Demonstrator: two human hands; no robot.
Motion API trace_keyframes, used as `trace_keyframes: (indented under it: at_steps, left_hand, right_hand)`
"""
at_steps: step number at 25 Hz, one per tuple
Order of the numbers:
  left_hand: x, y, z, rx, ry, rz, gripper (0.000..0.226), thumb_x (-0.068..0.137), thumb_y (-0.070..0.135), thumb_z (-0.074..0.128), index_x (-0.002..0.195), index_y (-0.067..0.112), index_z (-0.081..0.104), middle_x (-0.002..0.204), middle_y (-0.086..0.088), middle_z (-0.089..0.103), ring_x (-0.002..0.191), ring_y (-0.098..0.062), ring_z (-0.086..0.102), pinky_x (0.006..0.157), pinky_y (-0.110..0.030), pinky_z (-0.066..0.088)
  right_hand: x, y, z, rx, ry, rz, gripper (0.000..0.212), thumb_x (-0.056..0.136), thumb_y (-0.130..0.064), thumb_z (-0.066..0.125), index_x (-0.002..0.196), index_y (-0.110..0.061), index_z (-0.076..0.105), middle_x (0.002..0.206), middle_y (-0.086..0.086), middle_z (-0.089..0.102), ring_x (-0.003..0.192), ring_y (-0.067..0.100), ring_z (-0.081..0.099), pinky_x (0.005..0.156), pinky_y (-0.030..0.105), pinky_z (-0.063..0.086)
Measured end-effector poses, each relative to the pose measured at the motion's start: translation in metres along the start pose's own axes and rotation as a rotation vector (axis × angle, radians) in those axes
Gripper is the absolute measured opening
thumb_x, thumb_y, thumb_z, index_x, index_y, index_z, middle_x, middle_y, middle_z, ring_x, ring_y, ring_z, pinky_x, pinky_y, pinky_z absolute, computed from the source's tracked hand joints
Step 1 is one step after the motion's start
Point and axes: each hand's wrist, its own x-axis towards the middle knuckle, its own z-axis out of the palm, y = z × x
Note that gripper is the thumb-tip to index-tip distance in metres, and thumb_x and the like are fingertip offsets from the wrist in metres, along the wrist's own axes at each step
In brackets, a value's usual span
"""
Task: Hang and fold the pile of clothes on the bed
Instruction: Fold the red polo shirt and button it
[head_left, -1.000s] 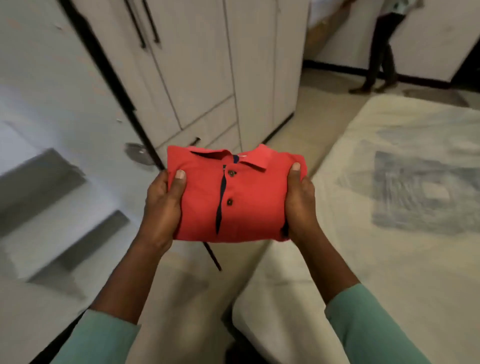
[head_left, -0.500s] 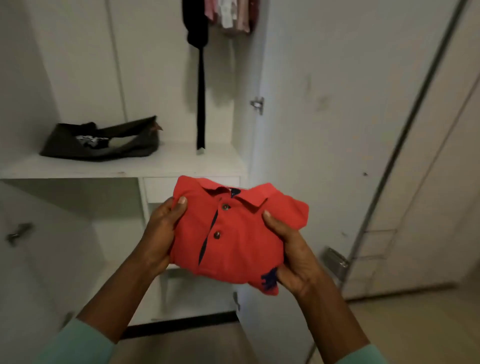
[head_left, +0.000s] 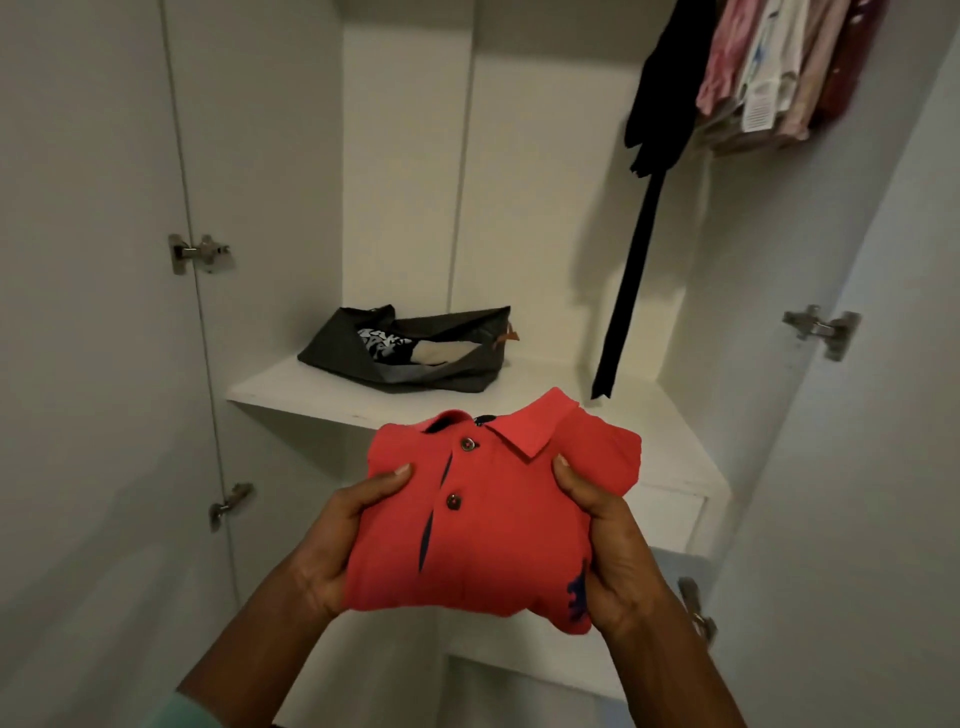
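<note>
A folded red polo shirt (head_left: 488, 519) with a flat collar, two dark buttons and a navy strip down its placket is held in the air in front of an open white wardrobe, collar pointing away from the person. A navy embroidered emblem sits at the shirt's five o'clock corner.

The left hand (head_left: 332, 551) grips the shirt's nine o'clock edge, thumb laid across the front and the other fingers tucked out of sight underneath. The right hand (head_left: 613, 561) grips the three o'clock edge in the same way, its thumb pressing just below the collar tip. A sliver of pale green sleeve (head_left: 171, 712) shows at the left forearm.

From the camera, the shirt's collar overlaps the front edge of a white wardrobe shelf (head_left: 291, 389); whether cloth and board touch cannot be told. At eleven o'clock from the shirt, a crumpled dark grey fabric bag (head_left: 410, 353) lies on that shelf, with white-printed black cloth and something beige showing in its open mouth. At one o'clock, a long black strap (head_left: 628, 291) hangs down, its end close above the shelf. Further up at one o'clock hangs a row of pink, white and maroon garments (head_left: 779, 67).

A white drawer front (head_left: 670, 514) sits under the shelf at the shirt's three o'clock. Metal hinges (head_left: 195, 253) are fixed along the open doors on both sides.
</note>
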Motion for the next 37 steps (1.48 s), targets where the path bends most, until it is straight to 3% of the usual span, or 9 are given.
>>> trace_keyframes:
  at_steps: [4, 8, 14, 18, 25, 29, 32, 35, 37]
  left_hand:
    - [0.063, 0.030, -0.012, 0.049, 0.027, 0.034, 0.034, 0.091, 0.022, 0.064, 0.114, 0.002, 0.078, 0.123, -0.028, 0.071, 0.095, -0.041, 0.076, 0.084, -0.055, 0.063]
    - [0.129, 0.067, -0.021, 0.064, 0.069, 0.060, 0.041, 0.085, 0.016, 0.079, 0.123, 0.002, 0.074, 0.131, -0.029, 0.067, 0.104, -0.043, 0.074, 0.090, -0.057, 0.060]
    - [0.212, 0.112, -0.032, -0.014, 0.073, 0.094, 0.090, 0.029, 0.021, 0.106, 0.113, 0.003, 0.079, 0.121, -0.027, 0.072, 0.091, -0.042, 0.077, 0.074, -0.054, 0.064]
    - [0.268, 0.148, -0.039, 0.029, 0.143, 0.213, 0.046, 0.081, 0.017, 0.073, 0.125, 0.004, 0.072, 0.122, -0.024, 0.073, 0.091, -0.038, 0.077, 0.079, -0.055, 0.063]
    - [0.447, 0.232, -0.083, 0.218, 0.207, 0.144, 0.042, 0.087, 0.013, 0.070, 0.129, 0.012, 0.068, 0.120, -0.020, 0.075, 0.110, -0.042, 0.070, 0.091, -0.056, 0.057]
    - [0.553, 0.247, -0.117, 0.507, 0.163, 0.115, 0.043, 0.093, 0.013, 0.071, 0.135, 0.011, 0.064, 0.120, -0.016, 0.074, 0.109, -0.037, 0.071, 0.099, -0.053, 0.056]
    - [0.599, 0.247, -0.139, 1.065, 0.123, 0.118, 0.062, 0.091, 0.028, 0.079, 0.145, 0.014, 0.051, 0.137, -0.010, 0.064, 0.119, -0.032, 0.065, 0.099, -0.042, 0.055]
    - [0.629, 0.258, -0.141, 1.663, 0.065, 0.346, 0.049, 0.087, 0.040, 0.068, 0.130, 0.022, 0.056, 0.131, -0.009, 0.060, 0.117, -0.028, 0.061, 0.097, -0.037, 0.050]
    - [0.651, 0.260, -0.131, 1.867, 0.010, 0.508, 0.051, 0.089, 0.039, 0.066, 0.136, 0.023, 0.053, 0.135, -0.009, 0.053, 0.123, -0.029, 0.055, 0.097, -0.041, 0.048]
  right_hand:
    - [0.076, -0.007, 0.017, -0.072, 0.030, 0.041, 0.036, 0.088, -0.037, 0.073, 0.117, -0.015, 0.074, 0.103, 0.017, 0.079, 0.096, 0.042, 0.074, 0.087, 0.053, 0.056]
    - [0.151, -0.029, 0.037, -0.156, 0.014, 0.106, 0.028, 0.090, -0.040, 0.072, 0.105, -0.017, 0.073, 0.090, 0.015, 0.080, 0.073, 0.035, 0.077, 0.075, 0.044, 0.057]
    - [0.277, -0.046, 0.061, -0.173, -0.099, 0.090, 0.017, 0.093, -0.038, 0.070, 0.104, -0.025, 0.067, 0.082, 0.004, 0.080, 0.074, 0.026, 0.076, 0.065, 0.034, 0.051]
    - [0.360, -0.056, 0.087, -0.211, -0.069, 0.151, 0.031, 0.089, -0.040, 0.074, 0.113, -0.021, 0.066, 0.102, 0.014, 0.077, 0.093, 0.034, 0.069, 0.071, 0.036, 0.051]
    - [0.518, -0.093, 0.138, -0.229, 0.029, -0.007, 0.042, 0.089, -0.028, 0.079, 0.127, -0.015, 0.069, 0.111, 0.017, 0.077, 0.102, 0.038, 0.073, 0.082, 0.050, 0.061]
    - [0.586, -0.077, 0.141, -0.244, 0.120, -0.007, 0.027, 0.095, -0.025, 0.073, 0.118, -0.013, 0.070, 0.109, 0.018, 0.077, 0.101, 0.037, 0.072, 0.083, 0.048, 0.059]
    - [0.620, -0.040, 0.113, -0.401, 0.279, 0.062, 0.035, 0.095, -0.014, 0.069, 0.129, -0.004, 0.065, 0.111, 0.021, 0.074, 0.100, 0.037, 0.071, 0.083, 0.045, 0.058]
    - [0.639, -0.019, 0.091, -0.406, 0.365, 0.106, 0.043, 0.093, -0.008, 0.068, 0.135, -0.002, 0.061, 0.116, 0.022, 0.071, 0.102, 0.039, 0.068, 0.081, 0.044, 0.056]
    - [0.643, -0.021, 0.088, -0.361, 0.380, 0.083, 0.039, 0.092, -0.006, 0.068, 0.130, -0.004, 0.064, 0.112, 0.021, 0.073, 0.101, 0.039, 0.069, 0.079, 0.044, 0.056]
